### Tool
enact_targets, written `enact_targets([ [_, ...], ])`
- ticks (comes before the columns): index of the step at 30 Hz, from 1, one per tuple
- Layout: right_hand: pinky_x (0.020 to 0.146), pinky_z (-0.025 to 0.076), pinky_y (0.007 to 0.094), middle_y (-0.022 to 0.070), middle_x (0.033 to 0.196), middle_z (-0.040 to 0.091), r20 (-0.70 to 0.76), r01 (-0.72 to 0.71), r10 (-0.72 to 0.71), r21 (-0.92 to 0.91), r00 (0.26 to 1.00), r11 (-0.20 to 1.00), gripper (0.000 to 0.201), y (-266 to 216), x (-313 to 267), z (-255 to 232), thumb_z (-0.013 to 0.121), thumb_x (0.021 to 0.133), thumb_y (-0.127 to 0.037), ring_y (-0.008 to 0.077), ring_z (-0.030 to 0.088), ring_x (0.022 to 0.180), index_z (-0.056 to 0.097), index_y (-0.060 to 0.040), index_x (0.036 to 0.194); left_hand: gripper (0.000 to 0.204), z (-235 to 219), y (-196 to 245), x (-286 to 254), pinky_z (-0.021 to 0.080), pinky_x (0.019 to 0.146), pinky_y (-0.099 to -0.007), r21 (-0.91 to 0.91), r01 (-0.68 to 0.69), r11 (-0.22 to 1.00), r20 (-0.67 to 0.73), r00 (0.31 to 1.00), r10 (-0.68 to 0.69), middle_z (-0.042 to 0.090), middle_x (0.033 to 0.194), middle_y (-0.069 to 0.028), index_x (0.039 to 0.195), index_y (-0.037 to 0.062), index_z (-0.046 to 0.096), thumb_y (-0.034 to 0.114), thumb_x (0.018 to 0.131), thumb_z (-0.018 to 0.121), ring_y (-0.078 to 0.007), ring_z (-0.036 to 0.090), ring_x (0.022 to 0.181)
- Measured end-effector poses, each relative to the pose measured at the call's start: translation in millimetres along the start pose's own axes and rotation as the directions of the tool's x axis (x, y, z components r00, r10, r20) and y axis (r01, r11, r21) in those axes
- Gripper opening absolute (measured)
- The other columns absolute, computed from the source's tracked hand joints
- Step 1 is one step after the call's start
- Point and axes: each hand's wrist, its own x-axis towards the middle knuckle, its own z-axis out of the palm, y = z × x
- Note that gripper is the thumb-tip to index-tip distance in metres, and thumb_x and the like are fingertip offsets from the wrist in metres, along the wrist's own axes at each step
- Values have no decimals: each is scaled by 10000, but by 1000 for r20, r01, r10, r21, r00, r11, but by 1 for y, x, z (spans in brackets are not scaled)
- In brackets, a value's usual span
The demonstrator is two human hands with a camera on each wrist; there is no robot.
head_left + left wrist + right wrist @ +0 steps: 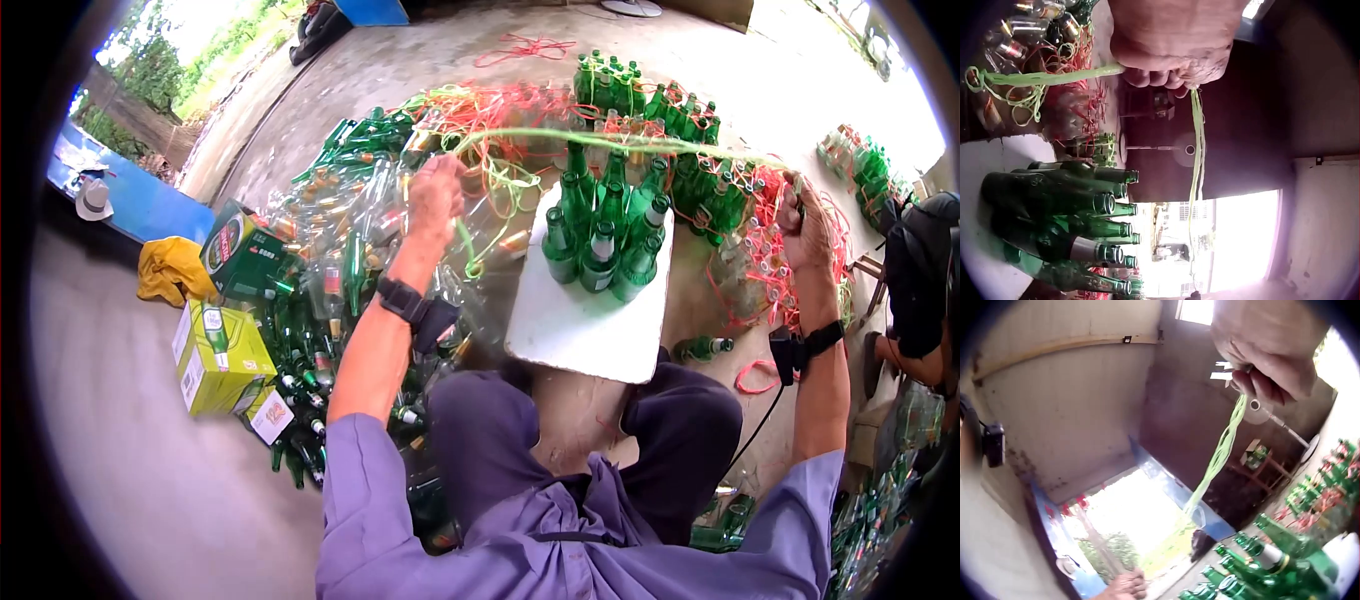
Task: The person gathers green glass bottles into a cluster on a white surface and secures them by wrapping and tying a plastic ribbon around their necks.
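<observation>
A length of light green plastic twine (620, 142) is stretched between both hands, above a cluster of green glass bottles (600, 262). Those bottles stand upright, close together, on a white board (570, 335) in front of the knees. My left hand (437, 195) grips one end with curled fingers; from its other side a loose tail of twine (1047, 78) trails off in the left wrist view. The other end is held in my right hand (806, 230), raised at the far right. In the right wrist view several strands (1219, 456) run down from its fingers.
Clear and green bottles (345, 215) lie heaped at the left, beside a yellow carton (222, 360), a dark green carton (240, 250) and a yellow cloth (175, 270). Behind the board stand bundled bottles (690, 120) with red twine (775, 225). One bottle (703, 348) lies right of the board.
</observation>
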Motion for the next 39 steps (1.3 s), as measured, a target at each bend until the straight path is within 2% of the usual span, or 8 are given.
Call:
enact_targets([
  [4,453,327,160,-27,792,597,-64,199,-270,-516,961,833,263,43,13,29,556,990,-183,11,439,561,642,-63,1208,239,39,-47,44,262,343,-239,-36,72,997,-91,993,-75,384,537,47,885,65,578,283,982,575,-64,322,374],
  [18,401,318,225,14,599,568,-492,-456,278,-289,825,842,170,170,5,-3,652,887,-202,76,439,430,704,-42,858,186,1,-204,85,305,363,-280,453,106,885,-195,981,-18,507,551,-3,745,31,623,145,885,580,-112,424,379],
  [20,389,315,262,27,545,532,-512,-511,277,-398,813,762,169,167,-11,7,633,858,-148,107,437,402,667,-34,738,179,-18,-229,78,342,381,-318,801,-479,359,377,870,319,537,567,-23,729,24,632,132,864,589,-144,476,417],
  [21,386,319,276,30,540,526,-436,-515,301,-552,848,656,178,175,-17,-2,625,853,-135,114,441,402,658,-21,720,169,-17,-226,70,465,575,-369,871,-444,-211,437,896,-79,634,667,-139,740,1,658,112,815,556,-241,616,595],
  [24,412,367,351,87,566,583,-261,-420,368,-779,892,465,183,209,-27,-49,612,802,-98,200,499,425,621,5,650,107,7,-217,22,489,590,-401,733,301,610,-120,940,-319,635,699,-156,775,11,615,102,808,569,-296,663,681],
  [26,503,440,402,169,639,644,575,676,370,-688,730,-264,156,253,-28,-108,615,748,-94,274,595,546,609,31,655,94,-4,-248,10,487,593,-421,698,303,649,-85,935,-345,587,648,-138,785,16,571,102,823,570,-285,673,722],
  [30,729,503,449,244,746,635,-8,-35,410,-998,912,60,192,210,-50,-29,601,736,-138,390,648,790,590,50,698,162,2,-223,-28,508,587,-405,659,222,719,94,924,-371,628,646,-136,820,18,631,152,850,544,-269,640,530],
  [39,723,515,459,298,878,658,178,324,707,-943,685,-76,236,181,-70,30,583,682,-123,408,660,840,649,77,790,334,21,-183,-100,520,718,-434,884,290,367,-89,875,-476,687,737,-163,973,46,680,290,919,459,-314,690,692],
])
